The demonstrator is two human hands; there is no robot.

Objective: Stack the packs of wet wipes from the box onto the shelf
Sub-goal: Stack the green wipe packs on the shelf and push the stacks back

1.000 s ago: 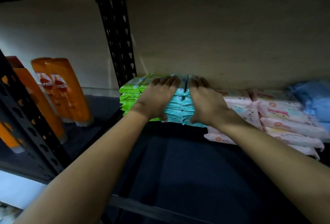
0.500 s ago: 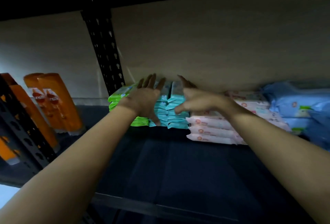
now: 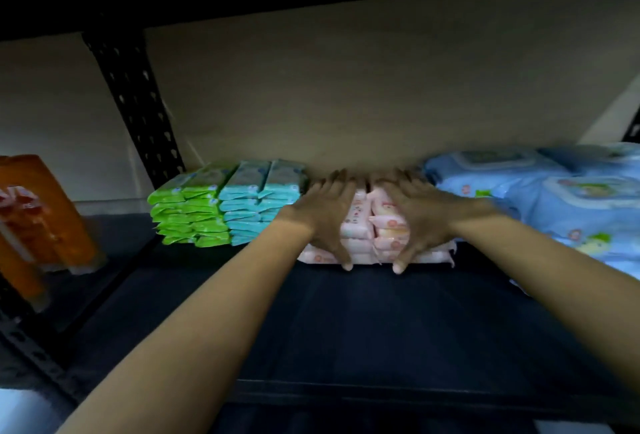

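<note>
Stacks of wet wipe packs line the back of the dark shelf. From left to right they are green packs, teal packs, pink packs and large blue packs. My left hand lies flat over the left half of the pink stack, fingers spread and thumb down its front. My right hand lies the same way over the right half. Both palms press on the pink packs. The box is not in view.
Orange bottles stand on the neighbouring shelf bay at the left. A black perforated upright rises behind the green packs. A beige back wall closes the shelf, and the board above hangs low.
Both hands left the teal stack, lifted, and moved right onto the pink stack. The view has shifted right, bringing more of the blue packs into sight.
</note>
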